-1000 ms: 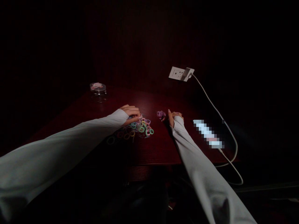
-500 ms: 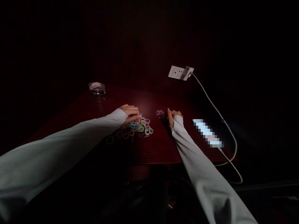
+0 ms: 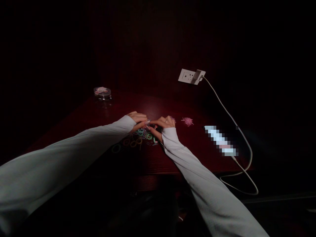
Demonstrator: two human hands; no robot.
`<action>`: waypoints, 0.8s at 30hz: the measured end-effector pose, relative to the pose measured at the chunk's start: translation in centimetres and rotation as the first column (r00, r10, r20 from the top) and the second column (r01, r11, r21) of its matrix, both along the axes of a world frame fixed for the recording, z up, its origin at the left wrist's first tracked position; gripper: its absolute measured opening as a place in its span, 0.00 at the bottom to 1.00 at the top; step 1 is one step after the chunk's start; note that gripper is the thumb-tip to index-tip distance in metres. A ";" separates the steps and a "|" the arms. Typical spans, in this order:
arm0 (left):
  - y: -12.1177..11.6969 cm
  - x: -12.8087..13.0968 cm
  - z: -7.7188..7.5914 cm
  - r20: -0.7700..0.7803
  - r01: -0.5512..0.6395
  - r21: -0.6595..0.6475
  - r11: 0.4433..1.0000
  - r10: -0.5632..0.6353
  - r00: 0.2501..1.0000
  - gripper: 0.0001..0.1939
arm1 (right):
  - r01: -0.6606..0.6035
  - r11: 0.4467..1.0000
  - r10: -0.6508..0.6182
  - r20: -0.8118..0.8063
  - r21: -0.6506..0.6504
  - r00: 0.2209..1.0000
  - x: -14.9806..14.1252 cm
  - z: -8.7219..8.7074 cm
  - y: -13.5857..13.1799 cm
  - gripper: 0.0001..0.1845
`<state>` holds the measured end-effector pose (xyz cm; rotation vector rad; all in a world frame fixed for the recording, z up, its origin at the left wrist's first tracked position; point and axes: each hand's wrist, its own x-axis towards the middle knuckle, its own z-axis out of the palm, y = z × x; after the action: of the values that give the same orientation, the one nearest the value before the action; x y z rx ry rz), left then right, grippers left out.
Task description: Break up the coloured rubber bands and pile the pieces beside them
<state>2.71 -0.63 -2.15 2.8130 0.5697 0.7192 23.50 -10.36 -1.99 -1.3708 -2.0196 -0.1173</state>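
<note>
Head camera view of a dark wooden bench (image 3: 158, 107), where a person's left hand (image 3: 138, 121) and right hand (image 3: 165, 123) are brought together at the fingertips above a heap of small coloured elastic bands (image 3: 142, 140) near the middle of the bench. The fingers of both hands are curled inward, with neither hand spread flat. Whether a band is pinched between them cannot be told, as the fingertips are small and dim in the frame.

Most of the bands are seen lying loose in the heap, in green, blue, yellow and pink, with several strewn on its near side, so a good many appear unhandled. A small pink tuft (image 3: 187, 121) is set apart on the right, well clear of the heap.

A clear jar (image 3: 102, 93) with pink contents is placed at the far left of the bench. A pixelated flat object (image 3: 219, 140) lies on the right, beside a pale cable (image 3: 228, 115) that is led up to a charger (image 3: 198, 76) in a wall socket (image 3: 185, 76). Both forearms are covered by pale sleeves (image 3: 197, 171).
</note>
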 end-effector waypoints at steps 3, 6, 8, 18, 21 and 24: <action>-0.1 0.1 0.0 -0.005 0.006 -0.004 1.000 -0.006 1.000 0.26 | 0.004 0.999 -0.004 -0.014 0.038 1.000 0.1 0.0 -0.1 0.15; -0.5 0.2 0.1 0.014 -0.003 0.009 1.000 0.003 1.000 0.26 | -0.005 0.999 0.004 0.014 0.034 1.000 0.2 0.1 -0.2 0.15; -0.6 0.3 0.1 0.028 -0.023 0.020 1.000 0.022 0.999 0.26 | -0.004 1.000 0.003 0.035 0.013 0.999 0.1 0.2 -0.2 0.14; -0.9 0.1 0.6 -0.013 0.002 0.009 1.000 -0.001 1.000 0.24 | 0.013 1.000 -0.013 -0.006 -0.013 1.000 0.0 0.4 -0.2 0.14; -0.9 0.1 0.6 -0.024 0.005 0.002 1.000 -0.005 1.000 0.24 | -0.007 1.000 0.007 -0.012 0.014 1.000 -0.1 0.4 -0.3 0.12; -0.8 0.0 0.6 -0.017 -0.001 0.006 1.000 0.001 1.000 0.25 | -0.016 0.999 0.017 -0.013 0.042 1.000 -0.3 0.7 -0.9 0.11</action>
<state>2.75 -1.41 -1.58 2.8273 0.5732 0.6985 23.25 -11.22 -1.26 -1.3253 -2.0060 -0.1421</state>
